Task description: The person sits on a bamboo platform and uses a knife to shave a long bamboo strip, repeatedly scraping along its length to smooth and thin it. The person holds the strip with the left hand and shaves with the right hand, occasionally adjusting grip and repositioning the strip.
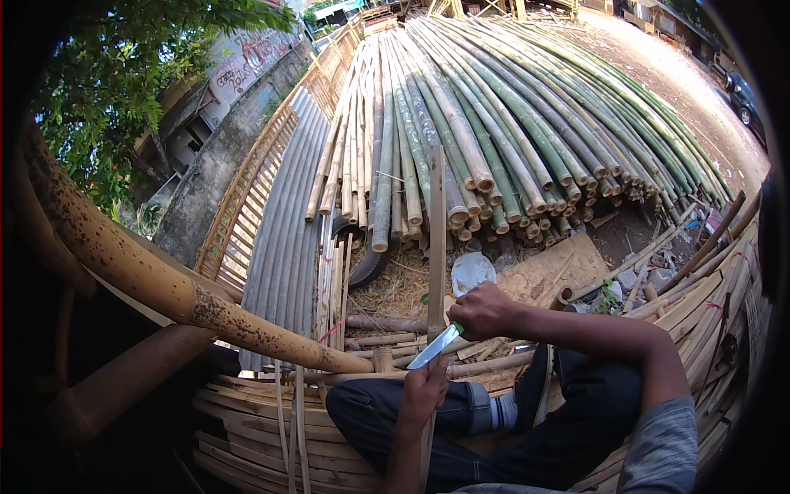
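Observation:
My right hand (484, 311) is closed round the green handle of a knife (433, 347). The pale blade slants down to the left, across the front of a long bamboo strip (437, 239). Lower down, my left hand (423, 393) is wrapped round that strip, close to the blade's tip; whether a finger touches the blade I cannot tell. The strip stands nearly upright between my bent legs and reaches up in front of the bamboo pile.
Ahead lies a big pile of green and tan bamboo poles (485, 107). Corrugated sheets (280, 239) and a slatted bamboo fence (247, 198) stand at left. A thick speckled bamboo pole (239, 325) crosses the near left. Split bamboo (271, 428) surrounds me. A white bag (472, 270) lies beyond my hands.

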Tool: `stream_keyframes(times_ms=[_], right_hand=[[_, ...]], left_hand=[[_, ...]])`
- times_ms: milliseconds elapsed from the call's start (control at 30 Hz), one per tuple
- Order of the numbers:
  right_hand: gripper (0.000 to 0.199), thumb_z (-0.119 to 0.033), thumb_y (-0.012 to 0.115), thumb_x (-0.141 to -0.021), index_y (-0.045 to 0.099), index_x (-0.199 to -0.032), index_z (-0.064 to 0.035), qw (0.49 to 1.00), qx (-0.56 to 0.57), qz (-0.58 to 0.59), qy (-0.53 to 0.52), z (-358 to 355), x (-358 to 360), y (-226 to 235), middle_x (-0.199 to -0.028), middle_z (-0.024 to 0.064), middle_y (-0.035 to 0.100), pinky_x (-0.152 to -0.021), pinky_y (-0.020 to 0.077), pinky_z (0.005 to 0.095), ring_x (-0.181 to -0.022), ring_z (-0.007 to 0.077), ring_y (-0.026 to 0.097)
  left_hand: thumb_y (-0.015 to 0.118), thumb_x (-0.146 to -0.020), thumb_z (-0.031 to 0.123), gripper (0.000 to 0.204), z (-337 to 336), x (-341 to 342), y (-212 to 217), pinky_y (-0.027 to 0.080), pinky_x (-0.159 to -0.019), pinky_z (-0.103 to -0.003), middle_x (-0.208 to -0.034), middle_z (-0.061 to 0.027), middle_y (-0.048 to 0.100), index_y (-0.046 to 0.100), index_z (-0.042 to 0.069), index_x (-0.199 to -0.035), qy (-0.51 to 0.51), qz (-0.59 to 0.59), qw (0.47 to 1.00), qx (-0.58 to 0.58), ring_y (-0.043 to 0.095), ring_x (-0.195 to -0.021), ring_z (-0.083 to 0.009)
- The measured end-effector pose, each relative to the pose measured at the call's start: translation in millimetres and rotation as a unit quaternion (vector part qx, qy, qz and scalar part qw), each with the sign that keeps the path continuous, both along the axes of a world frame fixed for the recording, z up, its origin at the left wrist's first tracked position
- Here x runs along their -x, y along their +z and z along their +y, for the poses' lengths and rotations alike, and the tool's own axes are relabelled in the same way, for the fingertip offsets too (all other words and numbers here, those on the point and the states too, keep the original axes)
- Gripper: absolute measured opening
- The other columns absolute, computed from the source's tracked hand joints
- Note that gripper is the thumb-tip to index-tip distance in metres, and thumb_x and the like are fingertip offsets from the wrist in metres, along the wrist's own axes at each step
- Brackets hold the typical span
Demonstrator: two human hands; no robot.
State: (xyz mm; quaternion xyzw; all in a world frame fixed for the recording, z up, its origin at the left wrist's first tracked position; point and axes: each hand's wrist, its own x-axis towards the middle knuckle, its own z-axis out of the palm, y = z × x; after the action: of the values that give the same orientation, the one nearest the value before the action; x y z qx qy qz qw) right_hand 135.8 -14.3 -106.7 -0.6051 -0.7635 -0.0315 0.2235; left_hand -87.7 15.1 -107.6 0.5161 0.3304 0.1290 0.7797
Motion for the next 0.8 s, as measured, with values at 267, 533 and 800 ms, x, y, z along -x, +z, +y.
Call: stream_keyframes(times_ms=[267, 533, 800], right_hand=[[0.030, -0.024, 0.057, -0.081, 0.064, -0.063, -0.0001, 0.914, -0.058, 0.172, -0.363, 22.3, -97.6, 46.9, -0.062, 0.0225, 0.059, -0.060, 0.0485, 0.0484, -0.061, 0.0407, 0.061], [0.031, -0.027, 0.059, -0.080, 0.064, -0.069, 0.0016, 0.925, -0.022, 0.172, -0.339, -19.0, -100.6, 18.2, -0.065, 0.0246, 0.058, -0.067, 0.0462, 0.0512, -0.066, 0.0430, 0.059], [0.023, -0.026, 0.063, -0.075, 0.063, -0.064, -0.0052, 0.985, 0.106, 0.039, -0.128, -5.6, -17.9, 26.7, -0.060, 0.0179, 0.060, -0.060, 0.0492, 0.0485, -0.061, 0.0379, 0.062]], left_hand=[[0.053, -0.098, 0.024, 0.023, -25.4, 9.7, -7.3, 0.022, -0.033, -0.020, -0.053, 0.0054, 0.033, 0.042, 0.010, -0.084, -0.078, -0.025, 0.986, 0.146, 0.029, -0.038, -0.0027], [0.053, -0.098, 0.025, 0.023, -5.6, 6.5, -13.6, 0.022, -0.034, -0.019, -0.055, 0.0055, 0.034, 0.045, 0.009, -0.083, -0.079, -0.077, 0.970, 0.218, 0.027, -0.038, -0.0018], [0.055, -0.098, 0.026, 0.023, 8.6, -3.0, 3.4, 0.019, -0.036, -0.019, -0.056, 0.0073, 0.034, 0.046, 0.011, -0.083, -0.008, -0.024, 0.997, 0.077, 0.029, -0.042, -0.0008]])
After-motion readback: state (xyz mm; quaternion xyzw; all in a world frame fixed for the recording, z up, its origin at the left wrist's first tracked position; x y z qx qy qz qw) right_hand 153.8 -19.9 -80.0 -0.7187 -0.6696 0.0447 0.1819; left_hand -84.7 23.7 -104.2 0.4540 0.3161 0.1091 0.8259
